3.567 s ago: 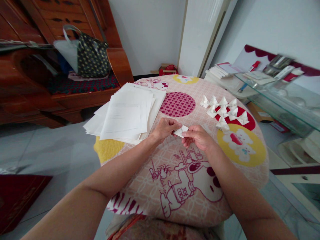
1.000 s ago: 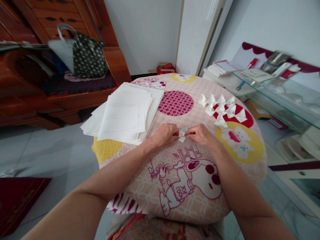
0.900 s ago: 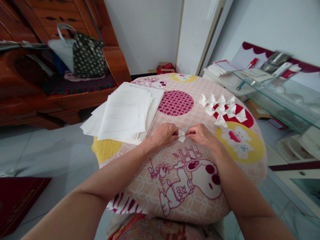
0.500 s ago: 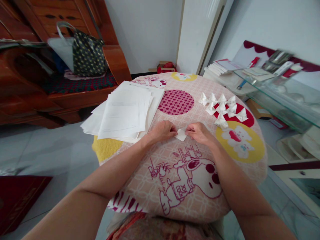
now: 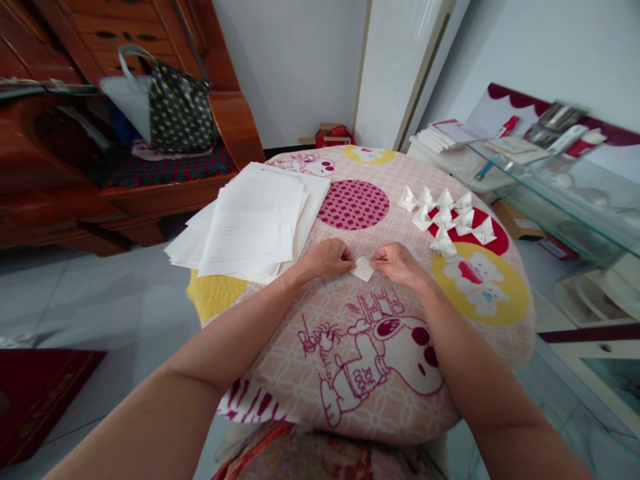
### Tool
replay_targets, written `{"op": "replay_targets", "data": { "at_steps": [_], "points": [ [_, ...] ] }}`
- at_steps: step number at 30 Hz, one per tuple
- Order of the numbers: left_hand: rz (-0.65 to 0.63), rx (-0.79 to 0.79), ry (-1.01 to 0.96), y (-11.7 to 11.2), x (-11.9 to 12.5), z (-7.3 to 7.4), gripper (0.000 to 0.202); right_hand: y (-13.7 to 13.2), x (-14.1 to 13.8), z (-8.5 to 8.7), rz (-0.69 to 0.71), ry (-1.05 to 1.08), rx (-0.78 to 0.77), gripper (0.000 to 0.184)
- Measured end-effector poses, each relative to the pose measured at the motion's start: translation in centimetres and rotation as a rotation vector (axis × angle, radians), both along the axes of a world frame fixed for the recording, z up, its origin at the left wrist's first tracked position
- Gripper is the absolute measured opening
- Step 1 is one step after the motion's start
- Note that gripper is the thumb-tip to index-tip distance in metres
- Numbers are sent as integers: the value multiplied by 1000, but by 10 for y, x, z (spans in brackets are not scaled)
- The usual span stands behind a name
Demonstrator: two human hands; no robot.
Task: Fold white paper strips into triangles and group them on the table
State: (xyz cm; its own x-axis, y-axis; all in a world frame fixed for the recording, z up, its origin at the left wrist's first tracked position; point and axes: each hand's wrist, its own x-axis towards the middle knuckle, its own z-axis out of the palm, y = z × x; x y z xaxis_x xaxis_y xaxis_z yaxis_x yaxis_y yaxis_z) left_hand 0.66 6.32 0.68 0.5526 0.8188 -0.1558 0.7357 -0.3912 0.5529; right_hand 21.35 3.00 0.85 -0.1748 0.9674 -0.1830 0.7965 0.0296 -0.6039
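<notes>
The table [image 5: 300, 373] carries a stack of sheets [image 5: 250, 220] at far left (faint print shows on the top). Around its middle, the left hand [image 5: 329, 259] and right hand [image 5: 399, 263] face each other, fingers curled in. Toward the far right sit 9 folded shapes [image 5: 443, 217]. Between the 2 hands lies the slip [image 5: 363, 269], its left and right edges pinched by nearly closed fingertips.

dark patterned bag [image 5: 181, 110] on a wooden bench [image 5: 165, 190], cardboard box [image 5: 519, 221] below a glass shelf [image 5: 590, 190]
</notes>
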Motion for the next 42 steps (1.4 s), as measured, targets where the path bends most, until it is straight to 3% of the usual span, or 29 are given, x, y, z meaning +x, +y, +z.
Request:
{"op": "replay_targets", "data": {
  "at_steps": [17,21,24,27,30,34,42],
  "points": [
    [102,70,190,-4,13,5,17,6,-4,0,-63,-84,-26,17],
    [109,104,211,-6,14,0,14,6,-6,1,-76,-88,-11,18],
    [68,179,129,-10,11,-8,17,6,-5,0,-76,-70,-19,19],
    [-69,270,-57,-12,7,-16,30,6,-3,-2,-63,-52,-10,20],
    [-165,285,-119,-12,4,-20,31,5,-3,-4,-56,-32,13,19],
    [-182,274,-103,-10,3,-22,31,7,-5,-3,-89,-41,-9,15],
    [-160,243,-81,-9,4,-23,25,8,4,0,-226,110,-195,8]
  ]
}}
